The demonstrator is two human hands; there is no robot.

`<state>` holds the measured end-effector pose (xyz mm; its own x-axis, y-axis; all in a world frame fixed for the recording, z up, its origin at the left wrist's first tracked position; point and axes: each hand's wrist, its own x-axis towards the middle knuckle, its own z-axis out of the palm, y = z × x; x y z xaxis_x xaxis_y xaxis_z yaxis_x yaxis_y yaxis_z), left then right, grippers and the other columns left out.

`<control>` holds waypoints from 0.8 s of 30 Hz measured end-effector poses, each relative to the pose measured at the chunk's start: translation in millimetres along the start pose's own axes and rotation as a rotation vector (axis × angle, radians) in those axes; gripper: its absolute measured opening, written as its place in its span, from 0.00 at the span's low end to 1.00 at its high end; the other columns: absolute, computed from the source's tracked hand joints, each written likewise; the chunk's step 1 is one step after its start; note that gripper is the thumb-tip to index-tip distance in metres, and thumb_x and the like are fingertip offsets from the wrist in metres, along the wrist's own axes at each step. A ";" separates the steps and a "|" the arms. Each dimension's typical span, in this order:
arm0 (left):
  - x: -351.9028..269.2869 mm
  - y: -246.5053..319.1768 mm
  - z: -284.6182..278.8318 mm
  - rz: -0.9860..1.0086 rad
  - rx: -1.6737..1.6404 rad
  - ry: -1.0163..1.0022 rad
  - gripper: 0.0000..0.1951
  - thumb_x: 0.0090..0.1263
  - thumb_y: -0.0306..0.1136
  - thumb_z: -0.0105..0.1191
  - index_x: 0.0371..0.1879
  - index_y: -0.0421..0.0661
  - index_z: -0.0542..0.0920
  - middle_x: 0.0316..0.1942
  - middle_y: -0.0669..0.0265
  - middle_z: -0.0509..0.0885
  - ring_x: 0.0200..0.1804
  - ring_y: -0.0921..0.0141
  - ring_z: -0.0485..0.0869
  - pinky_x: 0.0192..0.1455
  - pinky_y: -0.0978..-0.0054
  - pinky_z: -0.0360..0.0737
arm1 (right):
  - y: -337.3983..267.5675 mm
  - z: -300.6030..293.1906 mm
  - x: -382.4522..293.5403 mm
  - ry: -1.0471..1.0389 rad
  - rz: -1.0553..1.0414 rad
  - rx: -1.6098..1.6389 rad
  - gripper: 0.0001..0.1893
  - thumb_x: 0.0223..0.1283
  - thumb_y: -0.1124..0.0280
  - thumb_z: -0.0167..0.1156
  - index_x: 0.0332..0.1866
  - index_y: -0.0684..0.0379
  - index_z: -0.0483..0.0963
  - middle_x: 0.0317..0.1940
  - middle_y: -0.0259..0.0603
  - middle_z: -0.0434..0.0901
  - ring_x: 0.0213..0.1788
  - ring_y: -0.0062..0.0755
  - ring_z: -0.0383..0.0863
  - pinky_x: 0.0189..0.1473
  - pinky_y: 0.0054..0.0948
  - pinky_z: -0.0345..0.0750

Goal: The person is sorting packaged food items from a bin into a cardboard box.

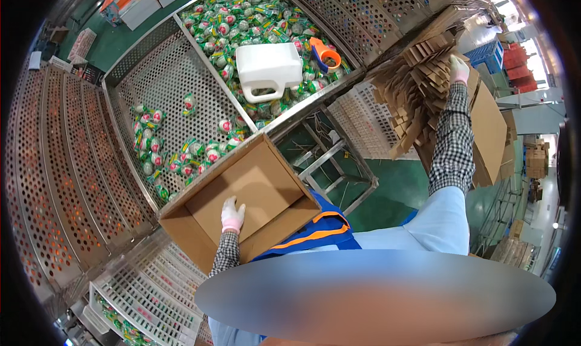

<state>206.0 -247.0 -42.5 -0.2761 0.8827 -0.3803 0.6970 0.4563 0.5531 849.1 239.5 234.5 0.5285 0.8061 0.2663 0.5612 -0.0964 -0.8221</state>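
Observation:
My left hand [233, 214], in a white glove with a pink cuff, reaches into an open cardboard box [252, 189]. Its fingers are apart over the box's bottom, with nothing in them. The box is tilted against the metal rim of a perforated tray [170, 60]. Far out to the right, my right hand [459, 69], gloved alike, is at the top of a stack of folded cardboard pieces [420, 78]. Its fingers look curled at the cardboard; whether they grip a piece is not clear. Several wrapped round candies [186, 164] lie in the tray beyond the box.
A second compartment holds many wrapped candies [254, 15], with a white plastic jug scoop [268, 62] and an orange tape dispenser [326, 55] on top. A metal stand frame [327, 160] is beside the box. White plastic crates [154, 287] stand at lower left. Brown cartons [490, 133] lean at right.

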 end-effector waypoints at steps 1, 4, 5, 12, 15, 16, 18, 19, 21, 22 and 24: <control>-0.4 3.8 -0.9 -0.047 -0.061 -0.014 0.24 0.58 0.37 0.59 0.52 0.40 0.73 0.55 0.47 0.74 0.59 0.52 0.71 0.63 0.61 0.66 | 2.4 13.6 14.9 -0.001 0.003 0.005 0.23 0.59 0.55 0.57 0.45 0.68 0.78 0.43 0.49 0.82 0.46 0.36 0.81 0.48 0.31 0.76; 0.0 10.3 1.4 -0.021 0.010 0.000 0.23 0.58 0.36 0.59 0.51 0.38 0.75 0.53 0.48 0.76 0.58 0.54 0.72 0.63 0.62 0.67 | 10.4 40.2 59.3 0.027 0.133 -0.639 0.38 0.55 0.37 0.47 0.48 0.69 0.76 0.49 0.56 0.77 0.56 0.49 0.74 0.58 0.37 0.69; 4.9 12.3 2.9 -0.007 0.007 -0.001 0.23 0.58 0.36 0.59 0.51 0.38 0.75 0.53 0.48 0.76 0.58 0.54 0.72 0.63 0.62 0.67 | 21.1 41.4 66.7 0.067 0.145 -0.670 0.39 0.53 0.36 0.51 0.51 0.69 0.74 0.52 0.56 0.75 0.57 0.49 0.74 0.59 0.36 0.69; -2.3 15.2 -9.3 -0.134 -0.017 -0.005 0.22 0.59 0.36 0.58 0.51 0.38 0.76 0.53 0.50 0.77 0.57 0.55 0.74 0.62 0.63 0.69 | -26.4 72.6 4.1 0.264 0.497 -0.277 0.19 0.54 0.69 0.57 0.49 0.69 0.75 0.52 0.52 0.77 0.54 0.43 0.77 0.55 0.33 0.73; 2.3 28.2 -21.3 -0.203 -0.120 -0.063 0.22 0.60 0.36 0.57 0.51 0.38 0.76 0.53 0.49 0.77 0.56 0.55 0.76 0.60 0.65 0.71 | -29.2 65.7 -43.4 0.470 0.112 -0.092 0.18 0.54 0.75 0.56 0.51 0.70 0.73 0.53 0.52 0.77 0.53 0.40 0.77 0.54 0.31 0.73; 3.1 30.1 -25.2 -0.175 -0.173 -0.051 0.22 0.61 0.36 0.57 0.52 0.38 0.75 0.54 0.49 0.77 0.56 0.56 0.76 0.60 0.66 0.71 | -21.7 68.4 -56.8 0.530 -0.058 0.023 0.20 0.53 0.76 0.57 0.53 0.70 0.72 0.51 0.51 0.77 0.52 0.39 0.77 0.53 0.30 0.72; 6.0 47.0 -39.7 -0.099 -0.294 0.011 0.22 0.63 0.35 0.56 0.54 0.38 0.74 0.54 0.51 0.77 0.57 0.60 0.77 0.60 0.68 0.72 | -25.0 71.7 -101.7 0.575 -0.319 0.120 0.21 0.52 0.78 0.58 0.54 0.70 0.71 0.48 0.49 0.78 0.48 0.37 0.78 0.51 0.29 0.73; 10.1 72.2 -55.0 -0.058 -0.362 0.066 0.22 0.64 0.34 0.55 0.55 0.38 0.73 0.55 0.52 0.77 0.57 0.62 0.77 0.60 0.69 0.72 | -45.3 67.7 -138.8 0.554 -0.414 0.104 0.22 0.51 0.79 0.59 0.54 0.70 0.71 0.46 0.48 0.79 0.46 0.36 0.78 0.50 0.29 0.74; 24.5 100.1 -71.9 0.099 -0.544 0.118 0.22 0.65 0.31 0.56 0.58 0.37 0.71 0.55 0.54 0.77 0.58 0.65 0.76 0.61 0.71 0.71 | -98.3 58.8 -223.6 0.518 -0.465 0.063 0.21 0.52 0.80 0.60 0.54 0.71 0.70 0.47 0.49 0.78 0.46 0.36 0.78 0.49 0.30 0.76; 31.0 133.7 -90.0 0.172 -0.691 0.150 0.23 0.64 0.30 0.56 0.57 0.37 0.71 0.55 0.55 0.77 0.57 0.67 0.76 0.60 0.72 0.72 | -112.5 62.2 -261.7 0.502 -0.546 0.106 0.22 0.52 0.80 0.60 0.54 0.72 0.69 0.47 0.51 0.78 0.47 0.37 0.79 0.51 0.30 0.76; 37.5 171.8 -106.0 0.247 -0.986 0.201 0.26 0.62 0.32 0.59 0.59 0.37 0.69 0.55 0.56 0.78 0.55 0.66 0.78 0.59 0.71 0.74 | -131.1 82.9 -341.5 0.346 -0.555 0.263 0.22 0.52 0.81 0.60 0.54 0.73 0.68 0.49 0.55 0.77 0.49 0.40 0.79 0.54 0.31 0.76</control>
<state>245.3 -123.6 116.8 -0.3675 0.9253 -0.0932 -0.0771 0.0696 0.9946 542.3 25.3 209.6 0.4054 0.4592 0.7904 0.6569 0.4549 -0.6013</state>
